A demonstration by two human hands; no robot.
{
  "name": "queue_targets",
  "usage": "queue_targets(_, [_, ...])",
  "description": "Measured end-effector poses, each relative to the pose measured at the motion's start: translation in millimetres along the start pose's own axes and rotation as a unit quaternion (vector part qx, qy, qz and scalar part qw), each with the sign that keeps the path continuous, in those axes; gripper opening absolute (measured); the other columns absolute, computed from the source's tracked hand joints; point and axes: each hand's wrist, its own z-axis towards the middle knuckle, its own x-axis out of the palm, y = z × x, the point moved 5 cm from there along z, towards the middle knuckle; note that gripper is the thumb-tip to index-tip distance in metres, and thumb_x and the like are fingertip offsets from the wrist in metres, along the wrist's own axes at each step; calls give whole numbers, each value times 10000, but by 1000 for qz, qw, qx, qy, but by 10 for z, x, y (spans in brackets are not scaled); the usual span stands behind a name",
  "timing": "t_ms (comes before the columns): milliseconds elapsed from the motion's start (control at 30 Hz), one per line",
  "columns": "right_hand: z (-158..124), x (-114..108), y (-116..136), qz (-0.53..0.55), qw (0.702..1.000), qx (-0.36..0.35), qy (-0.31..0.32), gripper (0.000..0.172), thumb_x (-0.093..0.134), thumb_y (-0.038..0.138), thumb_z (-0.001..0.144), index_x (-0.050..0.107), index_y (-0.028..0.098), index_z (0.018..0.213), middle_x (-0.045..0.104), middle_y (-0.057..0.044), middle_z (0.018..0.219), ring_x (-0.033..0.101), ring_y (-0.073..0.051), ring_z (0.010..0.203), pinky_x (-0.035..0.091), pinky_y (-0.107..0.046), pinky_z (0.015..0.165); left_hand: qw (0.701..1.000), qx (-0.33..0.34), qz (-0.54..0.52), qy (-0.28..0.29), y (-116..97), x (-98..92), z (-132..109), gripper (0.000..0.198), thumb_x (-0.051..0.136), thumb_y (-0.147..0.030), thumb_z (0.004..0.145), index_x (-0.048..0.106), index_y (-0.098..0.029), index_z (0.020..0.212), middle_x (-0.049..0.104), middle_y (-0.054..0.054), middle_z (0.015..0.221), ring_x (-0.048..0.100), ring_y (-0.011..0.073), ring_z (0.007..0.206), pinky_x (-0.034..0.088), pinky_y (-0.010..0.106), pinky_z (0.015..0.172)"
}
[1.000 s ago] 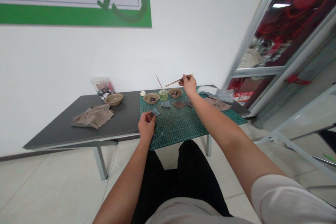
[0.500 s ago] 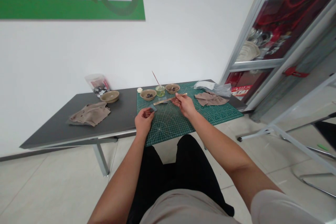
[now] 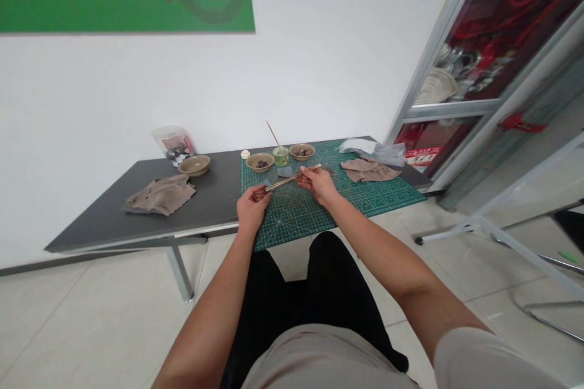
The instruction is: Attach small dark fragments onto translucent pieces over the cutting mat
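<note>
My right hand [image 3: 316, 185] is closed on a pair of wooden chopsticks [image 3: 292, 177] over the green cutting mat [image 3: 319, 209]. Their tips point left and reach my left hand [image 3: 252, 205]. That hand is closed around a small dark piece, too small to name. Behind the hands stand two tan bowls [image 3: 260, 162] [image 3: 302, 151] holding dark pieces, with a small glass of greenish liquid [image 3: 281, 155] and a thin stick in it between them. A grey square scrap [image 3: 285, 171] lies on the mat near the bowls.
The mat lies on a dark grey table [image 3: 137, 219]. A brown cloth [image 3: 160, 193], an empty tan bowl [image 3: 194, 165] and a clear tub [image 3: 174, 143] sit at the left. Another brown cloth [image 3: 368, 169] and a plastic bag [image 3: 374, 149] lie at the right. A glass cabinet [image 3: 493, 55] stands beyond.
My right hand came down from above the far bowl and brought the chopsticks toward me. Their tips now meet my left hand, which has stayed in place.
</note>
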Motion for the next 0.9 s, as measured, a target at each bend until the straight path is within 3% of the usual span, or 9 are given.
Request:
queue_targets(433, [35, -27, 79, -15, 1000, -6, -21, 210, 734, 295, 791, 584, 164, 723, 674, -26, 633, 647, -124, 550, 583, -228, 545, 1000, -2, 23, -1, -37, -12, -23, 367, 766, -353, 640, 705, -156, 944, 698, 39, 769, 644, 146, 691, 544, 296, 702])
queue_targets(567, [326, -111, 378, -11, 993, -84, -85, 192, 676, 315, 837, 554, 168, 817, 686, -27, 686, 678, -129, 613, 599, -246, 625, 1000, -1, 22, 0, -53, -9, -21, 362, 767, -355, 638, 705, -158, 935, 694, 36, 760, 640, 147, 685, 546, 295, 689])
queue_targets(700, [704, -58, 664, -90, 973, -170, -127, 201, 615, 347, 871, 508, 180, 903, 676, -13, 711, 703, -144, 672, 593, -257, 654, 1000, 2, 29, 4, -67, -5, -23, 342, 765, -345, 644, 707, -164, 928, 689, 30, 751, 630, 145, 670, 538, 289, 671])
queue_targets(900, [1135, 134, 726, -263, 930, -226, -120, 232, 550, 410, 901, 534, 185, 955, 678, -15, 791, 701, -120, 717, 561, -215, 673, 999, 2, 34, 12, -69, -6, -35, 313, 749, -332, 666, 705, -173, 932, 668, 12, 727, 614, 141, 655, 527, 283, 660])
